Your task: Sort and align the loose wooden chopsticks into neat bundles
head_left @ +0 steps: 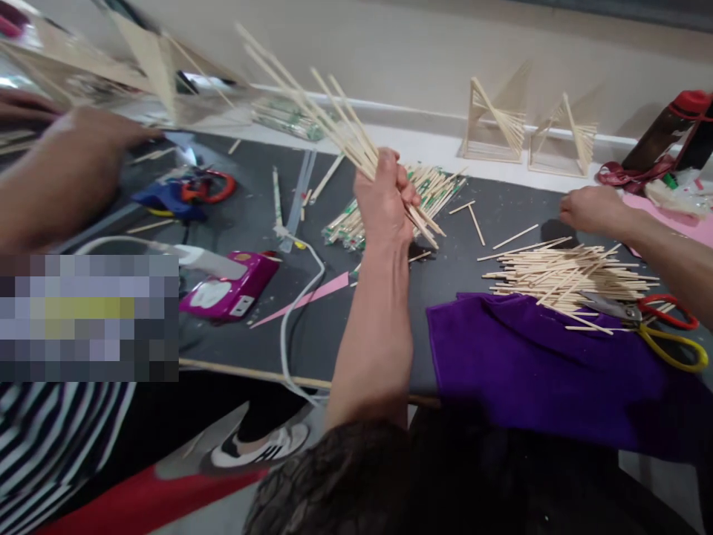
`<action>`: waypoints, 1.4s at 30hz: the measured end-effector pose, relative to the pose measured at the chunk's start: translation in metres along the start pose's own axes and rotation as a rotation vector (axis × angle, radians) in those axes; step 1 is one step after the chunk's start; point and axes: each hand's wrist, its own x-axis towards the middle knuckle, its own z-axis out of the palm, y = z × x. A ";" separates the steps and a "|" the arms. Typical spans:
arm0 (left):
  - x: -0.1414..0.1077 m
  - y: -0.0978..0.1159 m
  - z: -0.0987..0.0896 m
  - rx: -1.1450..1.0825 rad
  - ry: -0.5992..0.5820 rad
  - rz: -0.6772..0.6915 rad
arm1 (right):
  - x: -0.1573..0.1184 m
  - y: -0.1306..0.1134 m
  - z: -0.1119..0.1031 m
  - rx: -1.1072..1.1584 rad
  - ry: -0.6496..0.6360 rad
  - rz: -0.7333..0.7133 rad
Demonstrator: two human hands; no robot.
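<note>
My left hand [387, 195] is closed around several thin wooden sticks [356, 152], which slant up to the left and poke out below the fist. Behind it lies a pack of sticks [437, 189] in green-printed clear plastic. My right hand [593, 212] hovers over or rests on the table at the right; its fingers are curled, and whether they hold anything is hidden. Just in front of that hand a loose heap of sticks [557, 275] spreads by a purple cloth [501, 349]. Scissors [640, 319] with red and yellow handles lie across the heap's edge.
Two stick frames [495, 122] stand against the wall. A co-worker's arm [61, 174] reaches in from the left, near red-handled scissors [209, 193]. A magenta power strip [239, 286] and white cable [284, 334] lie left of centre. A bottle [662, 126] stands far right.
</note>
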 end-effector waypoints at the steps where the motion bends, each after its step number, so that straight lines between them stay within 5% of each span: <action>1: 0.001 0.009 -0.002 0.075 -0.014 0.063 | -0.003 -0.015 -0.007 0.023 0.015 -0.038; 4: -0.002 0.033 -0.013 0.576 -0.092 0.114 | -0.002 -0.061 -0.024 0.112 0.077 -0.175; 9: -0.026 0.044 -0.032 1.752 -0.459 0.057 | 0.028 -0.108 -0.033 0.260 0.117 -0.214; 13: -0.052 0.025 -0.046 2.059 -0.626 -0.071 | 0.049 -0.123 -0.032 0.273 0.182 -0.219; 17: -0.065 0.013 -0.060 2.092 -0.609 -0.038 | 0.063 -0.127 -0.023 0.270 0.299 -0.309; 25: -0.059 0.010 -0.082 2.057 -0.651 0.049 | 0.056 -0.129 -0.011 0.187 0.291 -0.430; 31: -0.024 0.014 -0.086 1.933 -0.449 0.028 | 0.047 -0.133 -0.018 0.177 0.258 -0.493; 37: -0.007 0.035 -0.085 1.410 -0.190 0.024 | 0.053 -0.156 -0.038 0.184 0.230 -0.450; 42: -0.015 0.036 -0.073 0.767 -0.150 -0.084 | 0.041 -0.188 -0.052 0.205 0.215 -0.599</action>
